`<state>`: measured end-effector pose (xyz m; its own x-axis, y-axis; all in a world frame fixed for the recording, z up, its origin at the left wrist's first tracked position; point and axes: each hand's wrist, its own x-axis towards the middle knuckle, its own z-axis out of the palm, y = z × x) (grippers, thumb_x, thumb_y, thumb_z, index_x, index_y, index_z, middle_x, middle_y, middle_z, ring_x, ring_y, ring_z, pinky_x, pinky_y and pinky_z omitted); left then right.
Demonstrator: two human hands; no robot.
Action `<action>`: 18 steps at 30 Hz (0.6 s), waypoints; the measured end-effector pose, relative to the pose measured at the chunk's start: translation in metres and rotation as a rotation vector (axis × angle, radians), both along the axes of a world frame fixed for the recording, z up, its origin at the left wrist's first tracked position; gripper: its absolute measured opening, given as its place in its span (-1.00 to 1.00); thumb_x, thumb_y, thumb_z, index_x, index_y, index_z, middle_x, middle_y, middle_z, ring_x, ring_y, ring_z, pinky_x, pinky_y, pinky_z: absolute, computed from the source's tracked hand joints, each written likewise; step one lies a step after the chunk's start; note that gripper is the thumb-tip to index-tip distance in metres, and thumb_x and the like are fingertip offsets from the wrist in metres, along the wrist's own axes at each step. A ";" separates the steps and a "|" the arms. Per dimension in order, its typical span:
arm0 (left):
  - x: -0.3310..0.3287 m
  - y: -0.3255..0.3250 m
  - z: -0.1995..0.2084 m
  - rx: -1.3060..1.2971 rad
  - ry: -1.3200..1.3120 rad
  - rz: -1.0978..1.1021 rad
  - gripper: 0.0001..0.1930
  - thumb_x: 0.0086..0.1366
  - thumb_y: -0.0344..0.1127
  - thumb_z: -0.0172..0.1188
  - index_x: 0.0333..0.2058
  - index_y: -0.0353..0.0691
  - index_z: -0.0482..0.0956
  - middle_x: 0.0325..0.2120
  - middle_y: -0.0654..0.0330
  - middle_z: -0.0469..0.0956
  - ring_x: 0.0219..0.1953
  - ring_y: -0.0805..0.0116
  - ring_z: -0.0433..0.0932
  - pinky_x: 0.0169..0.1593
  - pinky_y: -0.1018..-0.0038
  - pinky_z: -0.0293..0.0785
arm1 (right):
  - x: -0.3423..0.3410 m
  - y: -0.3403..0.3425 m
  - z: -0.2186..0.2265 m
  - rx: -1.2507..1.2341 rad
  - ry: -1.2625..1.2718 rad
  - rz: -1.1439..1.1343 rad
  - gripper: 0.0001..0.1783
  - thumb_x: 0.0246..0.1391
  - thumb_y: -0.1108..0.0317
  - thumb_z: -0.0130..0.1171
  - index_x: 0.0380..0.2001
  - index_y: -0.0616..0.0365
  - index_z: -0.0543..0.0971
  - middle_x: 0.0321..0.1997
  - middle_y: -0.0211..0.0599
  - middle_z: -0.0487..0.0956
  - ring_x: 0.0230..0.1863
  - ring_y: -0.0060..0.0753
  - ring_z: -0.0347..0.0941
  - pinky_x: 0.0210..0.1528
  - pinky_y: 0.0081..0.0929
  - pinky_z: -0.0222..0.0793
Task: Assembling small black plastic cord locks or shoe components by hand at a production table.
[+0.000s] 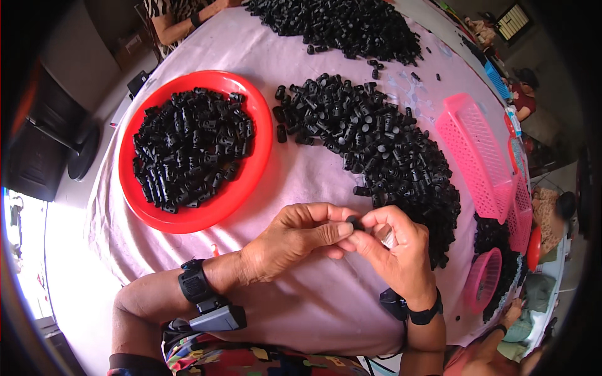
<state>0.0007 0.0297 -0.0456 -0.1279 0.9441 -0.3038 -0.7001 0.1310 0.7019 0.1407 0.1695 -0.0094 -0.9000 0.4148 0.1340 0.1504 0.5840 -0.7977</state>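
My left hand (291, 241) and my right hand (401, 254) meet over the near part of the cloth. Between their fingertips they pinch a small black plastic part (355, 222), mostly covered by the fingers; it resembles a cord lock. A pale, clear-looking bit (389, 238) shows inside my curled right fingers, too small to name. Left of my hands, a round red tray (258, 163) holds many black cylindrical cord locks (188, 141). A curved heap of loose black parts (389, 147) lies beyond and right of my right hand.
Another black heap (338, 28) lies at the far side of the pink cloth (301, 182). Pink perforated baskets (473, 156) and a pink round basket (495, 276) stand on the right. A person's arm (172, 28) rests at the far left; other people sit along the right.
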 end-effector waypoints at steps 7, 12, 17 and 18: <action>-0.010 -0.001 0.000 0.009 -0.125 -0.005 -0.68 0.38 -0.24 0.06 0.02 -0.27 0.48 -0.20 0.23 0.58 -0.23 0.52 0.53 -0.16 0.56 0.49 | -0.003 -0.008 0.015 -0.007 -0.020 -0.002 -0.69 -0.08 0.44 0.39 -0.31 0.24 0.47 -0.50 -0.31 0.57 -0.58 -0.59 0.50 -0.56 -0.64 0.35; -0.012 -0.003 -0.001 0.016 -0.201 0.014 -0.63 0.39 -0.16 0.03 0.06 -0.25 0.44 -0.26 0.26 0.57 -0.32 0.57 0.46 -0.21 0.63 0.38 | 0.002 0.001 0.009 -0.076 -0.066 0.048 -0.80 0.02 0.42 0.22 -0.31 0.26 0.46 -0.53 -0.27 0.52 -0.56 -0.50 0.46 -0.50 -0.55 0.36; -0.010 -0.003 0.000 0.032 -0.239 -0.027 -0.61 0.38 -0.15 0.05 0.08 -0.24 0.44 -0.31 0.32 0.53 -0.32 0.57 0.41 -0.21 0.64 0.34 | 0.005 0.001 0.009 -0.038 -0.085 0.068 -0.85 0.05 0.40 0.16 -0.36 0.26 0.46 -0.51 -0.20 0.50 -0.54 -0.40 0.46 -0.47 -0.51 0.36; -0.010 -0.003 0.000 0.031 -0.240 -0.027 -0.61 0.38 -0.15 0.05 0.08 -0.24 0.44 -0.31 0.32 0.53 -0.32 0.57 0.41 -0.21 0.64 0.34 | 0.005 0.000 0.008 -0.040 -0.086 0.069 -0.85 0.05 0.40 0.16 -0.36 0.26 0.46 -0.51 -0.20 0.50 -0.54 -0.40 0.46 -0.47 -0.51 0.36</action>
<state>-0.0089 0.0265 -0.0460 -0.0306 0.9555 -0.2935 -0.8439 0.1327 0.5199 0.1453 0.1695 -0.0018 -0.9339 0.3553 0.0394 0.1803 0.5634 -0.8063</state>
